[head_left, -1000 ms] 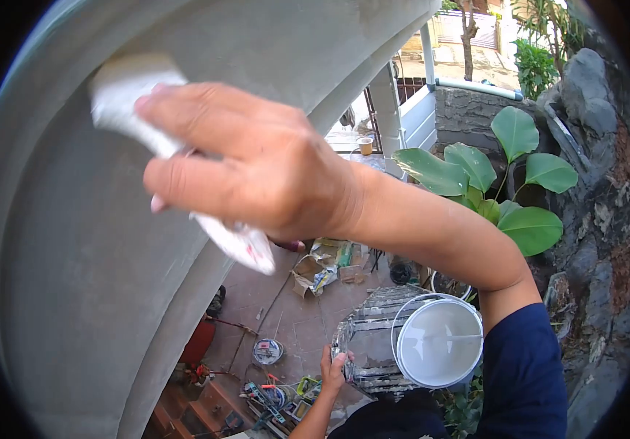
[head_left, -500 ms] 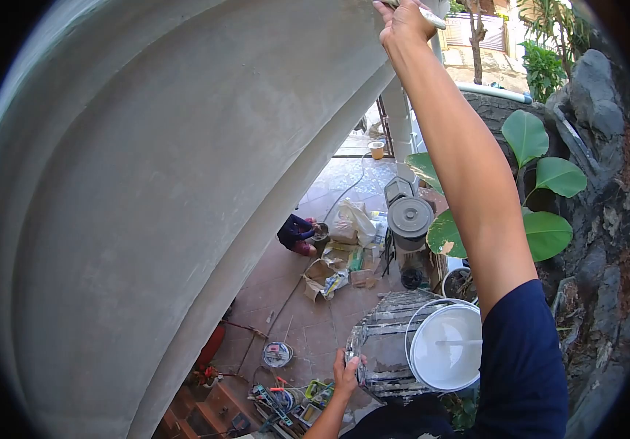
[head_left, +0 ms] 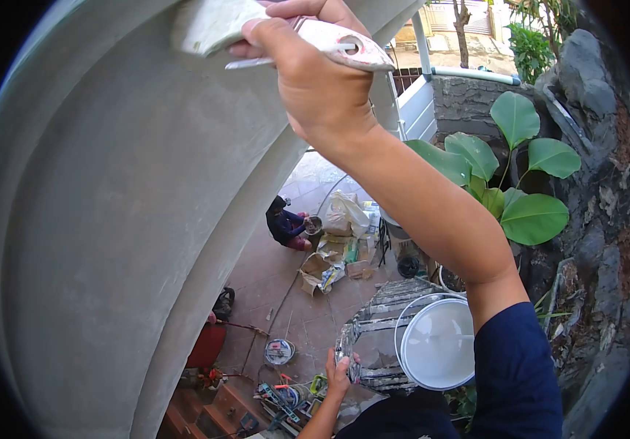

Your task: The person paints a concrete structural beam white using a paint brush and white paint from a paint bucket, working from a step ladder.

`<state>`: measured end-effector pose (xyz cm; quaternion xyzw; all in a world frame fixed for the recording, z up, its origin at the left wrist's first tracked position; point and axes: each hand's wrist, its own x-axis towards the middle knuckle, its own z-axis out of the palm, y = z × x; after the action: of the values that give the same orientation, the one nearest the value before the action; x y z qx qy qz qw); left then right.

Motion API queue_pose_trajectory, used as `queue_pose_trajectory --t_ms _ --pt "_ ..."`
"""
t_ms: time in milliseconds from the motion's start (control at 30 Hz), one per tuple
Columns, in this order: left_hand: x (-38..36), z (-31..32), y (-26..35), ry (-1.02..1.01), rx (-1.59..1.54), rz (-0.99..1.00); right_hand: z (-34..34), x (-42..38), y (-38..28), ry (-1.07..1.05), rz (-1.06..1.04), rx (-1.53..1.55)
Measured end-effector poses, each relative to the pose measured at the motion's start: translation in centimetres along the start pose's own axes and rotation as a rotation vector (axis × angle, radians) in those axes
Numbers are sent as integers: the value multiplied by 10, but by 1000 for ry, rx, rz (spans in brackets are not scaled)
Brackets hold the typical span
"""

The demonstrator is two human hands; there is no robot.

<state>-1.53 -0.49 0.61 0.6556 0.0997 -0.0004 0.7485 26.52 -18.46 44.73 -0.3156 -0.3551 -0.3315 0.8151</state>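
Note:
My right hand is closed around the handle of a wide, white-smeared paintbrush. The brush's pale bristles lie against the upper part of the grey curved wall. Low in the view, my left hand grips the near side of a paint-spattered ladder, its steps seen from above. Beside the ladder's steps, under my right upper arm, is a white bucket with a wire handle and white inside; my sleeve overlaps its right edge.
Far below, a person crouches on the tiled floor by torn bags. A paint-marked pail and a heap of tools lie nearer. Broad-leaved plants and a rough rock wall border the right.
My right hand has swung left and closer with the paintbrush, from the wall's upper right edge across its top. My left hand keeps its grip on the ladder. The view has shifted slightly.

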Motion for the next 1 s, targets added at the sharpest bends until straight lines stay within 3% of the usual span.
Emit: queue_pose_trajectory --t_ms 33,133,267,333,467,567,667,800,833,900,1000 --pt "2 0 -1 5 -4 1 0 -7 -1 41 -77 5" --pt "1 1 3 17 22 -13 -39 18 18 181 -42 86" --pt "2 0 1 7 -11 -21 -110 103 73 448 -93 211" --pt "1 5 10 11 -2 -37 -100 126 71 681 -96 294" --pt "4 5 8 -13 5 26 -93 137 70 587 57 469" --pt "2 8 15 -22 -28 -15 -68 100 64 443 111 587" --pt "1 11 23 -20 -21 -37 -76 82 64 491 51 441" --pt "2 5 9 -13 -32 0 -96 126 65 796 66 588" --pt "0 7 15 -15 -37 -20 -93 129 63 789 69 565" --pt "1 7 16 -13 -41 -25 -80 134 61 766 75 523" --pt "2 8 11 -16 -36 -14 -73 111 62 509 93 526"
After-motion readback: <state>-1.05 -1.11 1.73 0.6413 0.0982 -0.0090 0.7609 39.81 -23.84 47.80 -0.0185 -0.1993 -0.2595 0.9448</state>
